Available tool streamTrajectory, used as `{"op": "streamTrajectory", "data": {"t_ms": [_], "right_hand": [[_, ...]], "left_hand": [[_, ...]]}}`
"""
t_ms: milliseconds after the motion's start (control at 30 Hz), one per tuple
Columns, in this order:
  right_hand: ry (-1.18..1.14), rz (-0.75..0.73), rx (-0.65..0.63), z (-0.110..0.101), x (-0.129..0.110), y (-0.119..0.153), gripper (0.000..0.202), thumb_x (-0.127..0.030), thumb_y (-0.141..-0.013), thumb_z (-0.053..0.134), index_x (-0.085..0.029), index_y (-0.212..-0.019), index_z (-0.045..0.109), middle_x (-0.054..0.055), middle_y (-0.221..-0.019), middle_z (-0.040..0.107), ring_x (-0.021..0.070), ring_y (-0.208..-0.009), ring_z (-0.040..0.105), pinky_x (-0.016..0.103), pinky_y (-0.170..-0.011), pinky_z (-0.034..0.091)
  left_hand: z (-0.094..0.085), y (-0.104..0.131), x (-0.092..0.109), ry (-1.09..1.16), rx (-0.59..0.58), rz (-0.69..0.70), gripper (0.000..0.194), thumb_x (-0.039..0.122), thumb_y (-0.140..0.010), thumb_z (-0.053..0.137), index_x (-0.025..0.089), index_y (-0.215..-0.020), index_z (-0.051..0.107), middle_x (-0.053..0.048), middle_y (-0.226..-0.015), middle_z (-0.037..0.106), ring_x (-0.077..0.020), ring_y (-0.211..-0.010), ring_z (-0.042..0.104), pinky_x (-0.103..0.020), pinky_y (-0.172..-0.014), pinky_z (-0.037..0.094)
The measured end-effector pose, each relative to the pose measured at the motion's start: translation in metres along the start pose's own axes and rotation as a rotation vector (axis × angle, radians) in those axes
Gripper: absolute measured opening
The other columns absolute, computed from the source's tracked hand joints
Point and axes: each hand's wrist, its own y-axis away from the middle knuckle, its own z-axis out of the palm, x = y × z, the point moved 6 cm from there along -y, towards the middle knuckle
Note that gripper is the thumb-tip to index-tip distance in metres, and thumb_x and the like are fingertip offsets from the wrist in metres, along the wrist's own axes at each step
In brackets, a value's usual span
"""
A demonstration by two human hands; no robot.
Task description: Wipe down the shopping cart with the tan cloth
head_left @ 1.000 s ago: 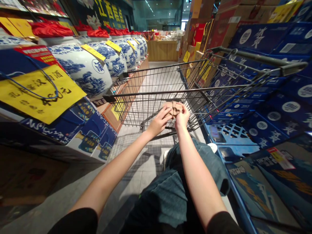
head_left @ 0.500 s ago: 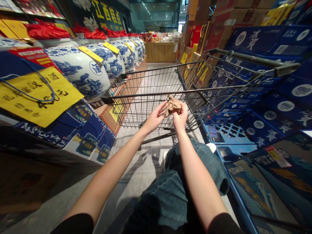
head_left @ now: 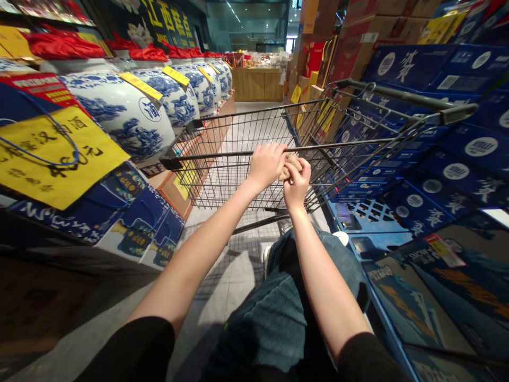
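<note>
A crumpled tan cloth is bunched in my right hand, its thumb and fingers pressed into the folds. The cloth lies against the near top rail of a wire shopping cart. Just left of it, my left hand lies over the same rail, back of the hand up, with its fingers bent over the far side. The left fingertips are partly hidden and come very close to the cloth. The cart stands sideways before me, its handle to the right.
Blue-and-white jars with red cloth tops line the left, behind a gift box with a yellow price sign. Stacked blue cartons and a blue plastic pallet stand on the right. A wooden counter is at the back.
My left hand has moved right and up, turning from beside the cloth to lie over the cart rail. My right hand has moved slightly right with the cloth. The view has shifted a little.
</note>
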Motion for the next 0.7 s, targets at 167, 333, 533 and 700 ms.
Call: {"op": "streamTrajectory", "data": {"t_ms": [167,333,533,700], "right_hand": [[0.011,0.177,-0.153,0.022,0.019,0.041,0.037,-0.007,-0.072,0.05,-0.024,-0.093,0.075,0.01,-0.124,0.06,0.0268,-0.121,0.056,0.052,-0.106,0.051],[-0.025,0.086,0.026,-0.007,0.008,0.007,0.035,-0.011,-0.079,0.052,-0.025,-0.101,0.075,0.009,-0.125,0.054,0.0241,-0.125,0.054,0.048,-0.111,0.048],[0.018,0.145,0.098,-0.023,0.035,-0.006,0.028,-0.013,-0.078,0.053,-0.023,-0.096,0.072,0.009,-0.126,0.052,0.0242,-0.127,0.054,0.048,-0.114,0.046],[0.068,0.258,-0.061,0.002,0.041,0.041,0.023,-0.011,-0.074,0.052,-0.021,-0.084,0.069,0.01,-0.118,0.058,0.0247,-0.116,0.056,0.05,-0.105,0.05]], "left_hand": [[0.007,0.002,-0.008,0.078,0.045,0.024,0.043,0.017,-0.097,0.039,0.017,-0.132,0.064,-0.012,-0.119,0.071,-0.0299,-0.115,0.061,-0.046,-0.102,0.042],[0.002,0.018,-0.043,0.188,0.168,0.045,0.045,0.019,-0.092,0.047,0.022,-0.134,0.063,-0.011,-0.126,0.069,-0.0322,-0.123,0.057,-0.051,-0.113,0.037],[0.0,0.036,-0.069,0.204,0.296,-0.104,0.03,0.028,-0.092,0.054,0.021,-0.117,0.067,-0.012,-0.114,0.07,-0.035,-0.119,0.058,-0.058,-0.117,0.033],[0.002,0.032,-0.063,0.231,0.314,-0.137,0.027,0.027,-0.091,0.053,0.019,-0.113,0.067,-0.014,-0.114,0.069,-0.0379,-0.12,0.057,-0.062,-0.116,0.031]]}}
